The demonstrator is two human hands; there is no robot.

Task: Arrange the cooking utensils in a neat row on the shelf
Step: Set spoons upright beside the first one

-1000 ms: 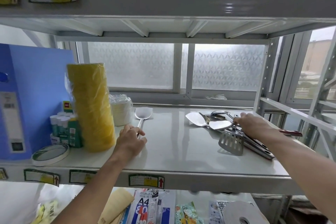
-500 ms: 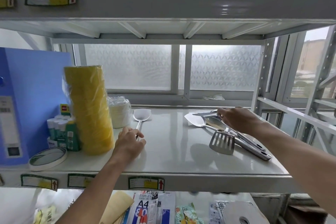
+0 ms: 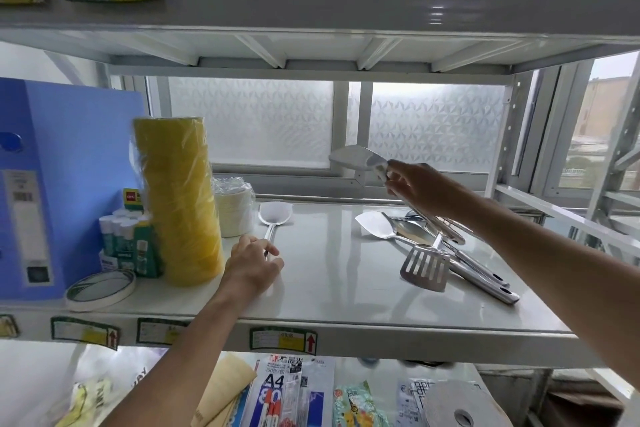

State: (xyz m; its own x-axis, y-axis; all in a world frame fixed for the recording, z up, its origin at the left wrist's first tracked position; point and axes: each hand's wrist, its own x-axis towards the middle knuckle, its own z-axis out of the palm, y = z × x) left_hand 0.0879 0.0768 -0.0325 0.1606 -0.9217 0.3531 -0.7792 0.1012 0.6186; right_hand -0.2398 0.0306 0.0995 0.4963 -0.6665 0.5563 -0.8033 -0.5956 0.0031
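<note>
On the white shelf (image 3: 329, 295) a steel skimmer spoon (image 3: 273, 215) lies at the left, its head toward the window. My left hand (image 3: 251, 262) rests over its handle, fingers curled on it. My right hand (image 3: 415, 187) holds a flat steel spatula (image 3: 358, 158) by the neck, lifted above the shelf with its blade pointing left. Below it stays a pile of utensils: another flat spatula (image 3: 375, 225), a ladle or spoon (image 3: 412, 230), and a slotted turner (image 3: 426, 267), their handles crossing toward the right front.
A tall yellow tape stack (image 3: 178, 198), a wrapped stack of white tape rolls (image 3: 233, 206), glue sticks (image 3: 121, 236), a blue file box (image 3: 52, 177) and a loose tape roll (image 3: 100, 288) crowd the shelf's left. The upper shelf (image 3: 311, 3) hangs close overhead. Stationery fills the shelf below.
My right hand has picked one flat spatula out of the pile and raised it up and to the left. The left hand stays on the skimmer's handle.
</note>
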